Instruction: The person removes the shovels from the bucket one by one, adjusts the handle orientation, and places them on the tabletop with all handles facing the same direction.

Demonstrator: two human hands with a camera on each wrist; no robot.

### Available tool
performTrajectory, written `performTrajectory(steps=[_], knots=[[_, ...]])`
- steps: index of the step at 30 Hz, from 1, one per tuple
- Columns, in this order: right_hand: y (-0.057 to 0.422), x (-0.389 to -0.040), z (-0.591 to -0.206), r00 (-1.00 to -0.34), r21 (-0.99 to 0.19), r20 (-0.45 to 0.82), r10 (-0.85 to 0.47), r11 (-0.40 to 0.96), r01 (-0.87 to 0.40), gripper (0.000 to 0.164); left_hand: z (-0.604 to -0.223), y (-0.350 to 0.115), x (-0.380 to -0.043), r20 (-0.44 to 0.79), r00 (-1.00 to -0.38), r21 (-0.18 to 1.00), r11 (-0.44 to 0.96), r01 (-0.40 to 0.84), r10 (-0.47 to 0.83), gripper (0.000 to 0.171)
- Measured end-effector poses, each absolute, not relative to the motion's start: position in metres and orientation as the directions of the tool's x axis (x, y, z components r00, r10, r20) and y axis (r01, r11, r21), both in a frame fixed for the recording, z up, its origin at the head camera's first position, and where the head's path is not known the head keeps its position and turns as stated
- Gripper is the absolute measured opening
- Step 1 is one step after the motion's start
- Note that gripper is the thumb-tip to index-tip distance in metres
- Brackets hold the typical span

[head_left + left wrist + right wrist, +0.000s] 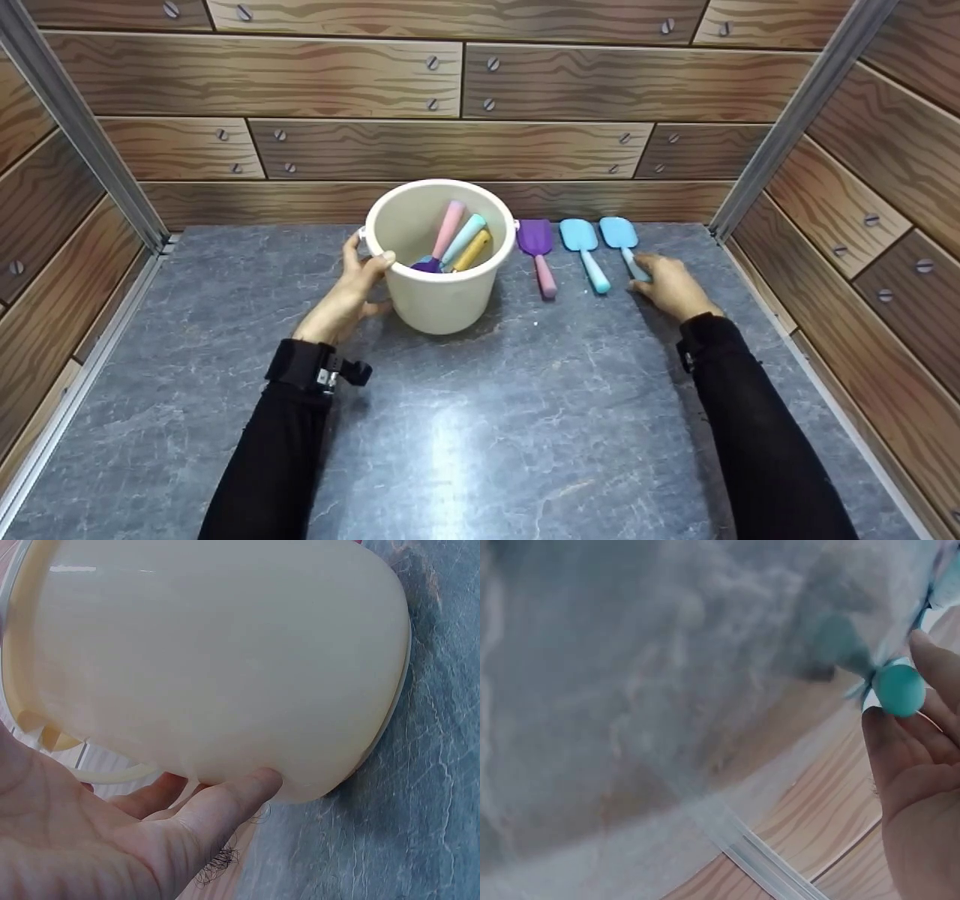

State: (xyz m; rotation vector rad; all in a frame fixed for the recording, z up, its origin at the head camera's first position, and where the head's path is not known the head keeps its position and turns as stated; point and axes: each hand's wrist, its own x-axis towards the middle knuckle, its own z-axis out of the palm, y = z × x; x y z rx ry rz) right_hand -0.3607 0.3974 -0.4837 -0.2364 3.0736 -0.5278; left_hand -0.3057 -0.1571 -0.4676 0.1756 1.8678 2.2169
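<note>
A cream plastic bucket (442,307) stands upright toward the back of the table. My left hand (339,301) holds its left side, one digit at the rim and others against the outer wall. Inside lean toy shovels with a pink handle (449,225), a turquoise handle (465,237) and a yellow handle (474,249); most of their blades are hidden. My right hand (673,288) pinches the handle of the rightmost light-blue shovel (618,232). The round turquoise handle end (900,690) shows between thumb and fingers in the right wrist view.
Between bucket and right hand lie a purple shovel (535,237) with a pink handle and another light-blue shovel (579,235). Wood-patterned walls (360,79) and metal corner posts (801,97) enclose the grey marbled table (525,435).
</note>
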Motion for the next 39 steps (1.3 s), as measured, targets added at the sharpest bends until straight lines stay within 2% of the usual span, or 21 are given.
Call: performTrajectory(steps=[8,15,39], knots=[[0.395,-0.362,-0.461,-0.988,-0.362,0.030,-0.154,0.919,-0.155,0.066,-0.467,-0.156,-0.305,-0.065,-0.965,0.983,-0.148,-0.106,0.255,0.110],[0.384,-0.359,-0.438,-0.988,-0.378,-0.006,-0.157,0.914,-0.143,0.071,-0.468,-0.157,-0.306,-0.072,-0.965,0.984,-0.140,-0.110,0.254,0.111],[0.308,-0.355,-0.366,-0.936,-0.283,0.150,-0.318,0.893,-0.349,0.066,-0.467,-0.156,-0.306,-0.066,-0.965,0.982,-0.154,-0.108,0.252,0.108]])
